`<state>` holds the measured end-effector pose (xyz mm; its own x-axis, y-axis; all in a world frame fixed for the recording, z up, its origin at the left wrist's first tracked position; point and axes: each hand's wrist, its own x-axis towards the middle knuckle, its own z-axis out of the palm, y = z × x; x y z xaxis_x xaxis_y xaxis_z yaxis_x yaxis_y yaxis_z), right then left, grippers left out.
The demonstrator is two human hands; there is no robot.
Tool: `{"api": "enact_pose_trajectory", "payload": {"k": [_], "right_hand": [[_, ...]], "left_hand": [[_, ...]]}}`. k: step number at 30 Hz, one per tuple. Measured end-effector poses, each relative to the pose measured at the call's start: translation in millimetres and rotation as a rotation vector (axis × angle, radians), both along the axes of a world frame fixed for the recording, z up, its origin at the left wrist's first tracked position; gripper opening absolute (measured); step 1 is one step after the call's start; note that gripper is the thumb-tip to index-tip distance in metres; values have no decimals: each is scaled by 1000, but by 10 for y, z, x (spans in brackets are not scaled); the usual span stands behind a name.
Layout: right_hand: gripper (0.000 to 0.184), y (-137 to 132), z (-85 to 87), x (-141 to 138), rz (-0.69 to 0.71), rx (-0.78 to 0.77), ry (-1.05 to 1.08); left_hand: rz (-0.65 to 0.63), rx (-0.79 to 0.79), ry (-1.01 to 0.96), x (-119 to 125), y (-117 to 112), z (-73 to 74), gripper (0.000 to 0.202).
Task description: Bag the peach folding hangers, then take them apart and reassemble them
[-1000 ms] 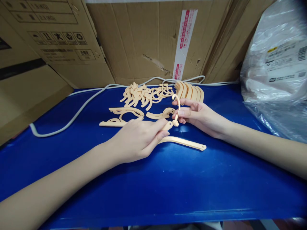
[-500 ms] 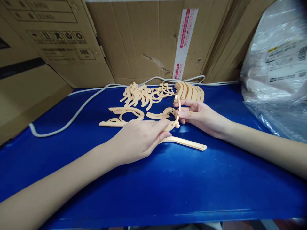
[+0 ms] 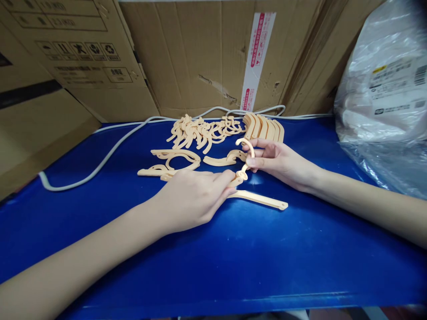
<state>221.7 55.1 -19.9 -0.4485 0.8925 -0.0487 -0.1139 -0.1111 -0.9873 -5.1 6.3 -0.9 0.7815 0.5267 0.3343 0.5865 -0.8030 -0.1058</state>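
Between thumb and fingers, my right hand (image 3: 271, 160) pinches a cream plastic hook (image 3: 251, 153), its curve facing up and left. The hook's lower end meets the end of a cream hanger arm (image 3: 237, 181), which my left hand (image 3: 196, 195) grips from above; most of that arm is hidden under the palm. Whether the two pieces are joined I cannot tell. Below my left fingers lies another loose hanger arm (image 3: 262, 198), its near end partly covered. Just behind the hands rests a curved hanger piece (image 3: 216, 161) with a hook-like part beside it.
Behind sits a pile of loose hooks (image 3: 193, 131), with a row of stacked hanger arms (image 3: 263, 126) to its right. Folded hanger parts (image 3: 175, 155) lie left. A white cable (image 3: 116, 155) runs along cardboard boxes (image 3: 207, 53). A plastic-wrapped bundle (image 3: 383, 89) stands right.
My right hand has turned the hook so its curve now shows side-on and opens left. The left hand has shifted slightly, uncovering the far end of the arm it holds.
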Motion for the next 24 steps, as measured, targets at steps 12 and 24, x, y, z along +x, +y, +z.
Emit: {"api": "enact_pose_trajectory", "payload": {"k": [12, 24], "right_hand": [[61, 8, -22, 56, 67, 44, 36], [60, 28, -46, 54, 107, 51, 14]], "left_hand": [[74, -233, -172, -43, 3, 1, 33], [-26, -203, -176, -38, 16, 17, 20]]}}
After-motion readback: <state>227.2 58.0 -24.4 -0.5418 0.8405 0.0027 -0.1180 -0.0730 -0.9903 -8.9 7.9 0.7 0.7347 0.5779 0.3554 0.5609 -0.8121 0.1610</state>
